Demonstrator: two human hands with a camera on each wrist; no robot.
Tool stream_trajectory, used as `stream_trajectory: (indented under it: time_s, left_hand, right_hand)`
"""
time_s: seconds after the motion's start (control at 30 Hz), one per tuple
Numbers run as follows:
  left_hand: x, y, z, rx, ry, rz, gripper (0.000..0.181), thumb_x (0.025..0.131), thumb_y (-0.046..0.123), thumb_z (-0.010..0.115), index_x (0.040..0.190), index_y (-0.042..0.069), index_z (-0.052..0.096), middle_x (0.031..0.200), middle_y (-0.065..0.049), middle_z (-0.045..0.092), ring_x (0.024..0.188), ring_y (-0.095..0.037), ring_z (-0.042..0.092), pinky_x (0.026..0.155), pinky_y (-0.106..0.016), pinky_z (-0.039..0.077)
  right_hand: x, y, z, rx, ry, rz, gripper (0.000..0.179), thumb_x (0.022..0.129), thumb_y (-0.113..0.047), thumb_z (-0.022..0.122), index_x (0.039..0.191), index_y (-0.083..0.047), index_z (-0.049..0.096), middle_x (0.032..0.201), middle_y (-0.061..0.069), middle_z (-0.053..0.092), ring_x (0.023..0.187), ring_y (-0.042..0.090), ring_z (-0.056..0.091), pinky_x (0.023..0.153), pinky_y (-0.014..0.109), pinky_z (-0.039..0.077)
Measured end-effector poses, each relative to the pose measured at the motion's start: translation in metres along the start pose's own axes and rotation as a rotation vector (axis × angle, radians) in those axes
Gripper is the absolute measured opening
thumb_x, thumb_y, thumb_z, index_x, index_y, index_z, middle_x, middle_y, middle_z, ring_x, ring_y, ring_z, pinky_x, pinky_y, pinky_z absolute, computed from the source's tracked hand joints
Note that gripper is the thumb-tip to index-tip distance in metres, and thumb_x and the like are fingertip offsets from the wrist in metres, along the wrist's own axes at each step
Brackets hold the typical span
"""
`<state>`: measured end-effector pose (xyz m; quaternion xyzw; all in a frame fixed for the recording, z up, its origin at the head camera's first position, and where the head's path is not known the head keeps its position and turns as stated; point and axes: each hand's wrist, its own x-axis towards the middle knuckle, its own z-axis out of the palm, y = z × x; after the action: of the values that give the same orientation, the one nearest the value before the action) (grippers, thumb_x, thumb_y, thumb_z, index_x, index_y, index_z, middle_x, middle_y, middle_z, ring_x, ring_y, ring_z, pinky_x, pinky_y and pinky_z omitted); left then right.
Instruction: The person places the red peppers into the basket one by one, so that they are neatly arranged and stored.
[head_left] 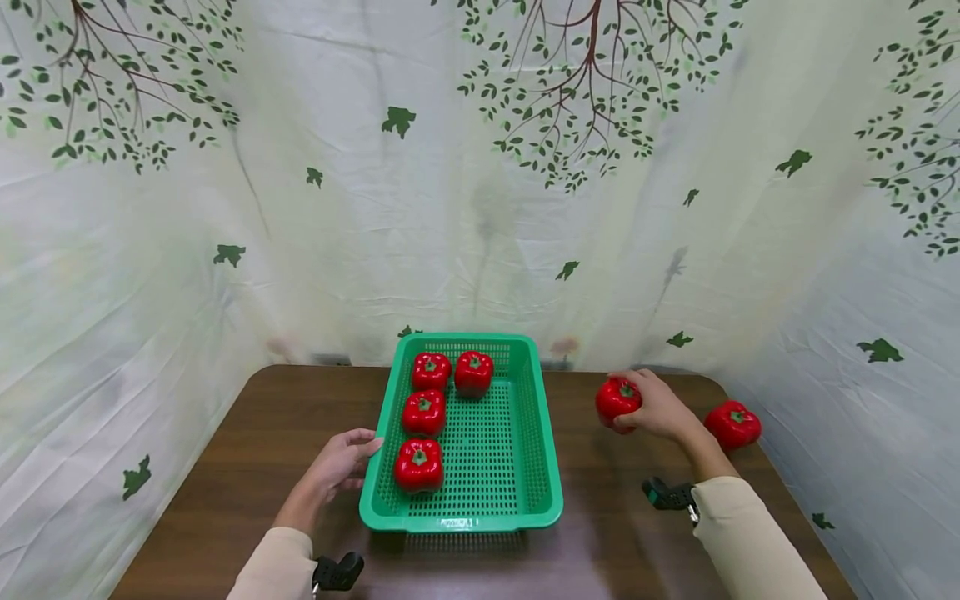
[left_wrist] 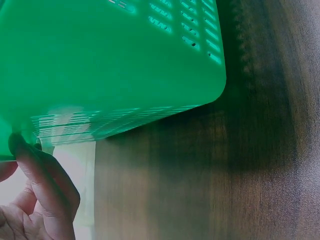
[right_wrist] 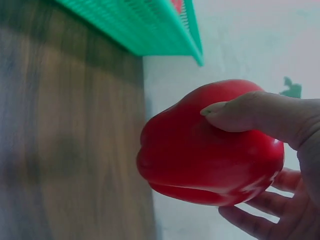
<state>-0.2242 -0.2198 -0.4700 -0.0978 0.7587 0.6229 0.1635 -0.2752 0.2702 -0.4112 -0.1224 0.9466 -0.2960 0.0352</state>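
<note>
A red bell pepper (head_left: 617, 400) is in my right hand (head_left: 658, 407), held above the table to the right of the green basket (head_left: 551, 475). In the right wrist view, the thumb lies across the side of this pepper (right_wrist: 200, 150) and the other fingers are behind it. My left hand (head_left: 343, 463) pinches the basket's left rim; the left wrist view has its fingers (left_wrist: 47, 182) at the rim beside the slotted wall (left_wrist: 100, 65). Inside the basket, several red bell peppers (head_left: 423, 413) stand stem up, most in a column along the left side.
Another red bell pepper (head_left: 733, 425) sits at the table's right edge, beside my right forearm. The brown wooden table (head_left: 600, 533) meets a white leaf-printed cloth (head_left: 480, 208) at the back and sides. Each wrist wears a black camera mount (head_left: 337, 572).
</note>
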Motion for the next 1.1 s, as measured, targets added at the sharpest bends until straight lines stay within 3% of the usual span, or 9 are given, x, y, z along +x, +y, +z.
stream_trajectory:
  time_s: [0.6, 1.1]
  left_hand:
    - [0.0, 0.0, 0.0, 0.01, 0.001, -0.004, 0.044, 0.098, 0.027, 0.055, 0.128, -0.005, 0.047, 0.102, -0.012, 0.066, 0.083, -0.022, 0.067, 0.072, -0.038, 0.056]
    - [-0.002, 0.001, 0.0, 0.0, 0.002, 0.001, 0.043, 0.099, 0.025, 0.055, 0.128, -0.005, 0.046, 0.099, -0.009, 0.067, 0.082, -0.022, 0.067, 0.071, -0.037, 0.056]
  right_hand:
    - [0.011, -0.052, -0.006, -0.017, -0.059, -0.192, 0.068, 0.073, -0.012, 0.081, 0.133, -0.004, 0.051, 0.126, 0.022, 0.048, 0.112, 0.041, 0.048, 0.078, 0.047, 0.055]
    - [0.035, -0.088, 0.017, 0.01, -0.082, -0.258, 0.068, 0.071, -0.01, 0.081, 0.132, -0.008, 0.053, 0.131, 0.016, 0.047, 0.116, 0.037, 0.047, 0.081, 0.044, 0.054]
